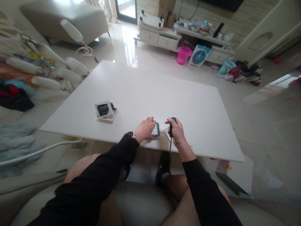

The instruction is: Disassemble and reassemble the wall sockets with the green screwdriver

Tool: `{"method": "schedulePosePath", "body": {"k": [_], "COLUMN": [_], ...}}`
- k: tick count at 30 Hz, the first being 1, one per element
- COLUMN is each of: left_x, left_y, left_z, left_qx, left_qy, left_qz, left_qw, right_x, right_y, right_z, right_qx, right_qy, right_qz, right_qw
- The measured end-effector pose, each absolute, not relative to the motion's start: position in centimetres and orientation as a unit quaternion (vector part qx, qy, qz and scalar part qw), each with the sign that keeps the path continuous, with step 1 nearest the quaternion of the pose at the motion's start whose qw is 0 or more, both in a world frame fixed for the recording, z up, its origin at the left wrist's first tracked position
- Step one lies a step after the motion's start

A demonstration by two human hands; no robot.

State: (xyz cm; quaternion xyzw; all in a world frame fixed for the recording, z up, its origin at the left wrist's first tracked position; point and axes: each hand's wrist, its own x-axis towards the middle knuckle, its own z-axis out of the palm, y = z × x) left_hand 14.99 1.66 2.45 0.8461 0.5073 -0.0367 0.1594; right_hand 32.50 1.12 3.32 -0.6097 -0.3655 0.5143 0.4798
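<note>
- Curling partly, the left hand [145, 129] is touching the flat device [155, 130]; whether gripping, I cannot tell.
- Right of it, the right hand [176, 130] is clasping a screwdriver [171, 134].

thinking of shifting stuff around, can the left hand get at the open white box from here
Likely yes: the open white box sits to the left of the left hand, with no object showing between them, though the hand would first need to leave the small device.

1. A home's living room, by its furnishings.
2. White media console [150, 37] holding bowls [204, 30].
3. Beige upholstered couch [66, 23] near curtains [110, 12].
4. Box fan [199, 56], pink plastic wastebasket [183, 56].
5. Wall-mounted dark panel [228, 3], probably a television.
</note>
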Motion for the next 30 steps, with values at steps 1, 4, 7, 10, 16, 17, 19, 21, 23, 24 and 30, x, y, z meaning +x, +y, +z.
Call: {"method": "schedulePosePath", "body": {"k": [1, 4, 7, 10, 16, 17, 19, 21, 23, 24, 30], "left_x": [15.0, 15.1, 15.2, 15.2, 14.9, 14.8, 14.7, 14.7, 14.7, 14.7, 14.8], "left_y": [1.6, 1.6, 1.4, 1.3, 1.6, 1.6, 1.8, 1.8, 1.8, 1.8, 1.8], "left_z": [2.5, 2.5, 2.4, 2.1, 1.1, 1.0, 0.8, 0.7, 0.8, 0.8, 0.8], "left_qx": [0.845, 0.843, 0.842, 0.842, 0.844, 0.847, 0.852, 0.854, 0.855, 0.855, 0.855], "left_qy": [0.508, 0.51, 0.512, 0.513, 0.501, 0.493, 0.484, 0.48, 0.479, 0.479, 0.479], "left_qz": [-0.038, -0.043, -0.046, -0.034, -0.013, -0.007, 0.002, 0.006, 0.006, 0.004, 0.005], "left_qw": [0.162, 0.165, 0.163, 0.162, 0.193, 0.196, 0.2, 0.202, 0.2, 0.199, 0.199], "right_x": [32.5, 32.5, 32.5, 32.8, 35.4, 35.9, 36.9, 37.5, 37.7, 37.6, 36.5], "right_y": [1.1, 1.2, 1.3, 1.5, 2.9, 3.1, 3.4, 3.5, 3.3, 3.2, 2.3], "right_z": [3.4, 3.4, 3.5, 3.6, 3.9, 3.9, 3.9, 4.1, 4.4, 4.6, 5.1], "right_qx": [-0.608, -0.601, -0.598, -0.603, -0.624, -0.623, -0.615, -0.602, -0.587, -0.582, -0.591], "right_qy": [-0.364, -0.364, -0.364, -0.367, -0.354, -0.351, -0.37, -0.409, -0.45, -0.468, -0.523], "right_qz": [0.516, 0.518, 0.516, 0.513, 0.448, 0.434, 0.395, 0.349, 0.314, 0.302, 0.293], "right_qw": [0.481, 0.489, 0.493, 0.489, 0.533, 0.548, 0.574, 0.59, 0.595, 0.593, 0.54]}}
